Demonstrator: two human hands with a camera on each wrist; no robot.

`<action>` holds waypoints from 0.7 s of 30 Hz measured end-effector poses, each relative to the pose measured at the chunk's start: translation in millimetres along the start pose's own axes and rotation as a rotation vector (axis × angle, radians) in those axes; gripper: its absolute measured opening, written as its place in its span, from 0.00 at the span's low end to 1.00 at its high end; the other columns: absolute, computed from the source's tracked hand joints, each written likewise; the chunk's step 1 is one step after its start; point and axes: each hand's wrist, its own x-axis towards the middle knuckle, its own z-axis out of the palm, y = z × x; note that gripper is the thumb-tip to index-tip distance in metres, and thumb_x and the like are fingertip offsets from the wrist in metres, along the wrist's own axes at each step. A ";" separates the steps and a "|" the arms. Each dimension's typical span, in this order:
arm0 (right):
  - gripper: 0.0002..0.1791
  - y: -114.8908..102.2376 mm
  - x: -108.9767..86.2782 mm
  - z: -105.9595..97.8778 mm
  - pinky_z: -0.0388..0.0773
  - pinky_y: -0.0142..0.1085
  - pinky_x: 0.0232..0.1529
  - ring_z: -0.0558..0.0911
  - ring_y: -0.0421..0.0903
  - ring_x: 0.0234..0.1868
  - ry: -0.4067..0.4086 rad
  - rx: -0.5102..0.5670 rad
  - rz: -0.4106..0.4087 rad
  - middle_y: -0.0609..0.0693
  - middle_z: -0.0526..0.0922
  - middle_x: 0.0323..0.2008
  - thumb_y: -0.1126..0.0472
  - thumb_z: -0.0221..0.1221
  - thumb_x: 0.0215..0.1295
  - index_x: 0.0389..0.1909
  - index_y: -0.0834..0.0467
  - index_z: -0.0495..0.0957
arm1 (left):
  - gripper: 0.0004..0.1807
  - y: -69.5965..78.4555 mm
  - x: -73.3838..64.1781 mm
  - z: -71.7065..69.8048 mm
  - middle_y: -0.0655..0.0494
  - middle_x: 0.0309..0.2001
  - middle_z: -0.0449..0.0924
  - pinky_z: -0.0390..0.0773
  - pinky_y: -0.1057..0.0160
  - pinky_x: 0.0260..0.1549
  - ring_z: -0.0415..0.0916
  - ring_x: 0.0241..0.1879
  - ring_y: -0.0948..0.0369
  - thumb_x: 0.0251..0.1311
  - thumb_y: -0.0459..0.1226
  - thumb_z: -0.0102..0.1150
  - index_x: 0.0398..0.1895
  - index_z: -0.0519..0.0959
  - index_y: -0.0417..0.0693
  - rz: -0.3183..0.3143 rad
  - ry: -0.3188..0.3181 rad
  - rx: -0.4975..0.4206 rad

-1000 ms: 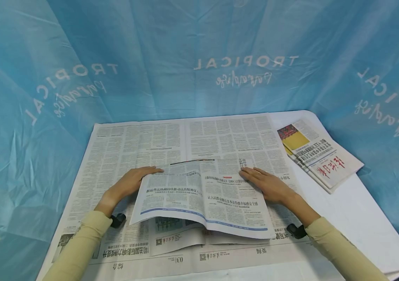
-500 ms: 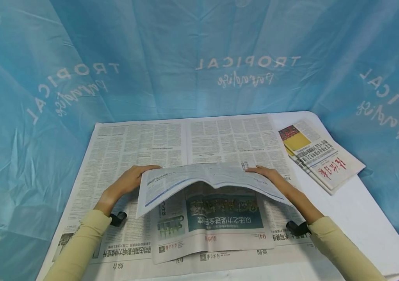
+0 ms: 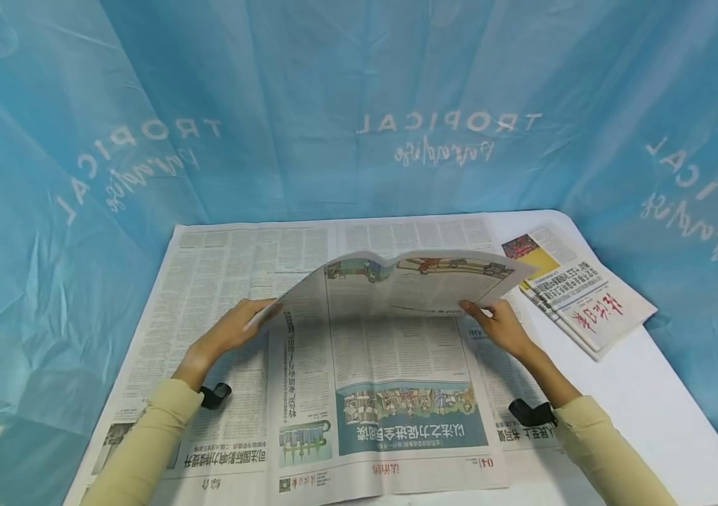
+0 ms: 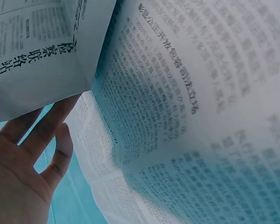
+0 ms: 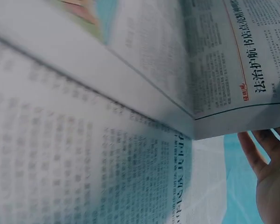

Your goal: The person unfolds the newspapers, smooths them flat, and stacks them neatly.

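While in the pinch of both hands (image 3: 235,328) (image 3: 504,329), a wavy newspaper page (image 3: 425,289) aloft.

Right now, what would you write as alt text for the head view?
A person's left hand and right hand hold up part of an open Chinese newspaper. Beneath it, a spread newspaper sheet lies on a white tabletop, with folded newspapers to the right. A blue curtain with mirrored "TROPICAL" lettering hangs behind.

The greyish newspaper (image 3: 365,344) has a teal panel (image 3: 412,416); the curtain (image 3: 308,77) is white-lettered blue.
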 end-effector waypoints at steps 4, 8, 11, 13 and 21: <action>0.14 -2.8 1.7 1.9 0.75 0.29 0.48 0.79 0.29 0.49 0.042 -0.021 0.072 0.62 0.85 0.48 0.70 0.55 0.70 0.53 0.67 0.79 | 0.28 2.2 2.0 0.3 0.40 0.67 0.68 0.68 0.39 0.59 0.68 0.65 0.42 0.75 0.46 0.44 0.74 0.61 0.47 -0.032 0.033 -0.030; 0.14 -1.8 2.2 5.1 0.79 0.47 0.48 0.84 0.52 0.49 0.029 -0.036 0.162 0.63 0.85 0.46 0.63 0.59 0.69 0.51 0.67 0.80 | 0.26 0.2 3.6 1.5 0.42 0.62 0.74 0.75 0.42 0.51 0.75 0.57 0.44 0.72 0.42 0.51 0.71 0.64 0.48 -0.020 0.066 -0.017; 0.15 4.4 -0.8 7.1 0.79 0.55 0.45 0.84 0.62 0.46 -0.003 -0.089 0.164 0.64 0.85 0.43 0.62 0.63 0.65 0.49 0.68 0.81 | 0.23 -2.5 5.2 3.1 0.45 0.57 0.78 0.77 0.47 0.45 0.79 0.52 0.48 0.69 0.38 0.56 0.65 0.68 0.50 -0.036 0.074 0.013; 0.15 9.3 -3.5 8.0 0.79 0.55 0.42 0.84 0.62 0.43 -0.022 -0.142 0.136 0.65 0.86 0.41 0.64 0.64 0.63 0.47 0.69 0.81 | 0.21 -4.7 5.5 4.0 0.46 0.54 0.81 0.78 0.50 0.42 0.81 0.47 0.50 0.67 0.37 0.59 0.62 0.71 0.48 -0.064 0.072 0.047; 0.14 14.4 -7.9 10.6 0.79 0.53 0.43 0.85 0.59 0.42 -0.047 -0.174 0.114 0.62 0.87 0.40 0.66 0.65 0.62 0.47 0.68 0.82 | 0.17 -12.4 4.4 5.8 0.48 0.41 0.86 0.80 0.54 0.35 0.83 0.35 0.56 0.63 0.40 0.63 0.53 0.81 0.43 -0.136 0.060 0.118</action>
